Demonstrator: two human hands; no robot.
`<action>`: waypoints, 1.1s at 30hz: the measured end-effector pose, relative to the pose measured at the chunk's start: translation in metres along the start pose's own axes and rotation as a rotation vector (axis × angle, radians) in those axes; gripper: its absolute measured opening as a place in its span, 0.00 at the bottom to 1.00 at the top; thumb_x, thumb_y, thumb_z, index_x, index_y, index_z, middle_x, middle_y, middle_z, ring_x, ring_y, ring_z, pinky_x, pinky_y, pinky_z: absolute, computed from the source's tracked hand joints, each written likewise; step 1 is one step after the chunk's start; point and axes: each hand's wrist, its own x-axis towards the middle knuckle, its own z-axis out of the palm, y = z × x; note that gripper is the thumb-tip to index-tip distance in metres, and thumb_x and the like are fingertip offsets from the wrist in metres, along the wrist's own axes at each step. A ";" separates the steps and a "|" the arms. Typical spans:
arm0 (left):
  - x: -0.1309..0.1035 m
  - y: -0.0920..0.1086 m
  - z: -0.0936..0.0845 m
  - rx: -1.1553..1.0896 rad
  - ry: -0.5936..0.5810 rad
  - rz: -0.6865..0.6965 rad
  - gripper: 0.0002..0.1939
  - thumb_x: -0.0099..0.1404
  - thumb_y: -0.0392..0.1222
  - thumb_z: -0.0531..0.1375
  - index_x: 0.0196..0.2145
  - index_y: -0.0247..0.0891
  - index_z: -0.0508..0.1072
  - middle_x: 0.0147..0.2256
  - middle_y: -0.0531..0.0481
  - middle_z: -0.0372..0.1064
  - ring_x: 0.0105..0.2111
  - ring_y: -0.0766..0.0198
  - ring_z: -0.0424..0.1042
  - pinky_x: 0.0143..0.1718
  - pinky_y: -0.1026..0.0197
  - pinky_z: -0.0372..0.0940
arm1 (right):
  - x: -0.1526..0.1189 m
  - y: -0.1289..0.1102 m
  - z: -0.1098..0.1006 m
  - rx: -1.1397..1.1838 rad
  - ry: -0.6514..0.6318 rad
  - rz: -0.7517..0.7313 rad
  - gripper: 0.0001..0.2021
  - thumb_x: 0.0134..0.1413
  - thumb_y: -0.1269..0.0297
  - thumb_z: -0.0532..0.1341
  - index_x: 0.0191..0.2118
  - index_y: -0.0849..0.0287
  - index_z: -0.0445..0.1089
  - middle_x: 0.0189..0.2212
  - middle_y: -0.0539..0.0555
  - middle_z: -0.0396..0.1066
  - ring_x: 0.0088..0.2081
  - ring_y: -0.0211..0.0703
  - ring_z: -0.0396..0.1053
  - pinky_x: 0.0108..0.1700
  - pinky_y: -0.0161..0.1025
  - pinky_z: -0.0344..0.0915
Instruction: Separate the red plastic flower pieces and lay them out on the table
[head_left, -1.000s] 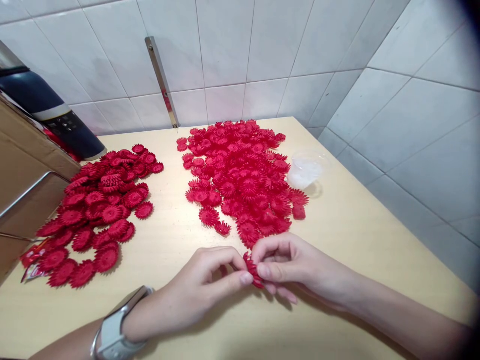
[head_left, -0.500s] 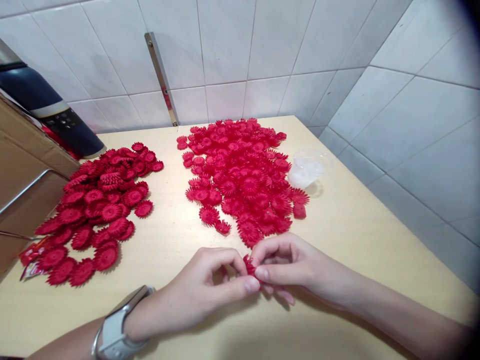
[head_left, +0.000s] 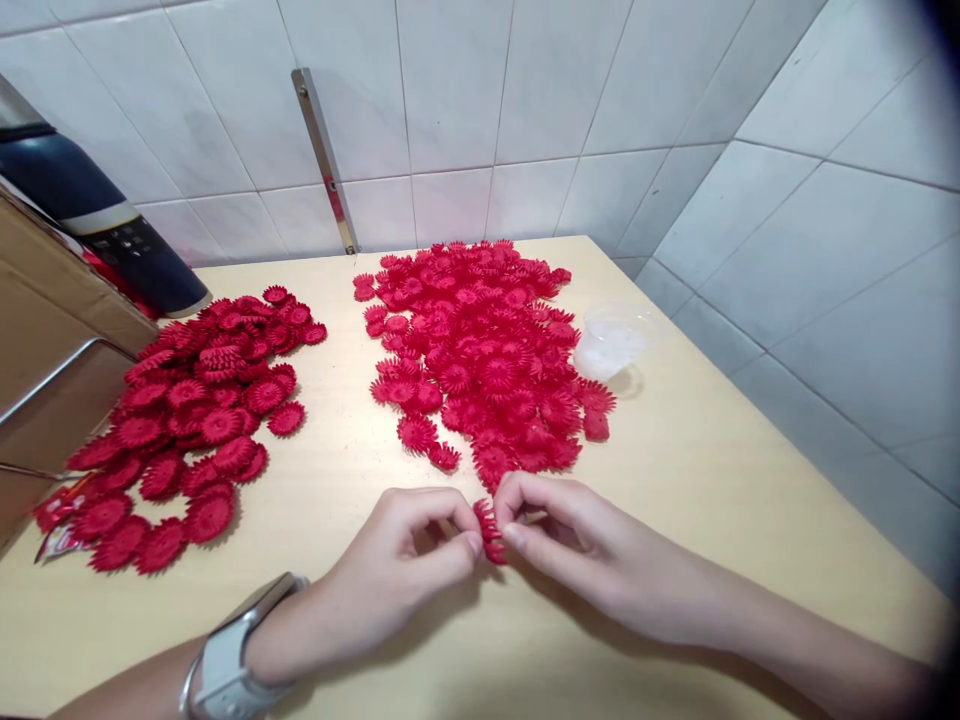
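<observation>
Between my two hands is a red fringed disc, seen tilted with its cut edge toward me. My left hand pinches its left side with thumb and forefinger, and my right hand pinches its right side. Both hands are just above the table, close to the near end of a large heap of red fringed discs. Fingers cover part of the held piece. Farther left lies a second heap of red discs, which look thicker and more tightly layered.
A clear plastic container with white contents stands right of the large heap. At the left are a cardboard box, a dark bottle leaning over it and a small red wrapper. Tiled walls border the table.
My hands have shifted slightly left and drawn apart a little, so more of the red disc shows between them. My right fingers that were extended below are now tucked in. The heaps look unchanged.
</observation>
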 end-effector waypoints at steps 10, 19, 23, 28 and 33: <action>0.000 0.000 0.001 0.453 0.043 0.110 0.08 0.57 0.30 0.52 0.21 0.35 0.63 0.23 0.54 0.60 0.25 0.68 0.59 0.27 0.67 0.54 | 0.008 0.015 -0.006 -0.681 0.255 -0.284 0.07 0.57 0.76 0.46 0.30 0.59 0.55 0.27 0.52 0.58 0.28 0.40 0.57 0.29 0.37 0.57; -0.009 0.004 0.011 0.592 -0.134 0.264 0.09 0.55 0.26 0.53 0.22 0.34 0.65 0.23 0.52 0.62 0.26 0.68 0.61 0.29 0.69 0.56 | 0.016 0.023 -0.019 -0.841 0.515 -0.354 0.08 0.56 0.76 0.46 0.29 0.59 0.55 0.25 0.53 0.58 0.26 0.41 0.58 0.28 0.39 0.57; -0.013 0.005 0.014 0.572 -0.119 0.250 0.09 0.57 0.26 0.51 0.23 0.35 0.65 0.24 0.51 0.64 0.27 0.67 0.62 0.30 0.68 0.57 | 0.015 0.018 -0.027 -0.677 0.573 -0.258 0.07 0.57 0.72 0.48 0.29 0.58 0.56 0.26 0.53 0.60 0.27 0.40 0.59 0.29 0.38 0.58; -0.003 -0.001 0.002 0.305 0.238 0.088 0.10 0.63 0.35 0.50 0.23 0.36 0.61 0.23 0.54 0.60 0.24 0.68 0.60 0.26 0.67 0.55 | 0.016 0.011 -0.026 -0.318 0.454 -0.155 0.07 0.60 0.66 0.49 0.31 0.58 0.59 0.27 0.51 0.63 0.28 0.39 0.62 0.30 0.37 0.60; 0.003 -0.006 -0.002 0.172 0.242 0.068 0.11 0.64 0.42 0.51 0.26 0.35 0.66 0.25 0.54 0.61 0.25 0.68 0.59 0.26 0.67 0.55 | 0.011 0.010 -0.021 -0.142 0.560 -0.172 0.05 0.58 0.63 0.52 0.36 0.58 0.61 0.31 0.52 0.64 0.30 0.40 0.63 0.31 0.36 0.60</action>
